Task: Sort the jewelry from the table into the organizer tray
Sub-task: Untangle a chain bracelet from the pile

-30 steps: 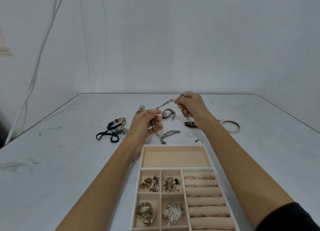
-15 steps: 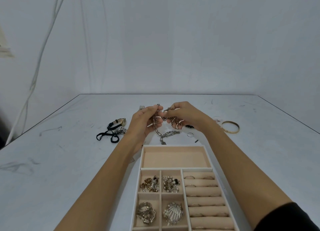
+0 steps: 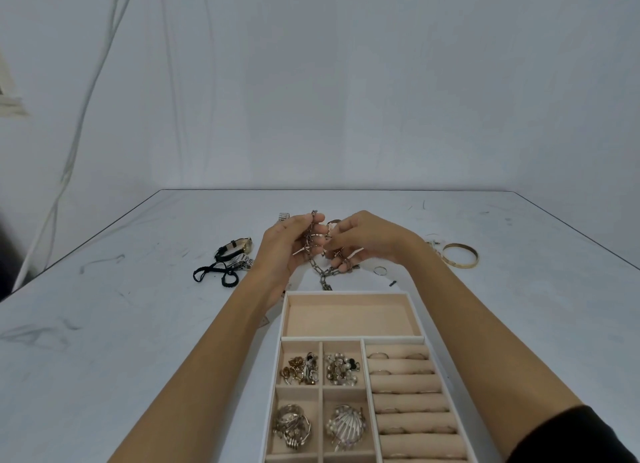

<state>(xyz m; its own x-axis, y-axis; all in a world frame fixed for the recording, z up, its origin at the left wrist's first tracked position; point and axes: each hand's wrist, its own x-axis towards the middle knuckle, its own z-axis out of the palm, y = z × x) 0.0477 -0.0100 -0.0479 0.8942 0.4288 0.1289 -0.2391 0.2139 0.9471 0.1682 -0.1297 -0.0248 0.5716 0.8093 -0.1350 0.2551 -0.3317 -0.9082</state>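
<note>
Tray (image 3: 349, 318) sits nearest us. Its small left compartments hold earrings and chunkier silver pieces, the right side has ring rolls with a few rings tucked in, and the wide far compartment shows bare lining. Just past its far edge we've got both hands up over the table (image 3: 104, 324), close together. Our left hand (image 3: 284, 251) has its fingers curled round the silver chain (image 3: 323, 275). Our right hand (image 3: 367, 240) pinches the same chain in curled fingers. The loose end hangs down between them to the table, just beyond the tray. Right of that lies a small ring (image 3: 380, 271), and farther right a gold bangle (image 3: 460, 255). Off to the left there's a black cord bracelet (image 3: 216, 273) with a watch (image 3: 239, 246) just behind it.
</note>
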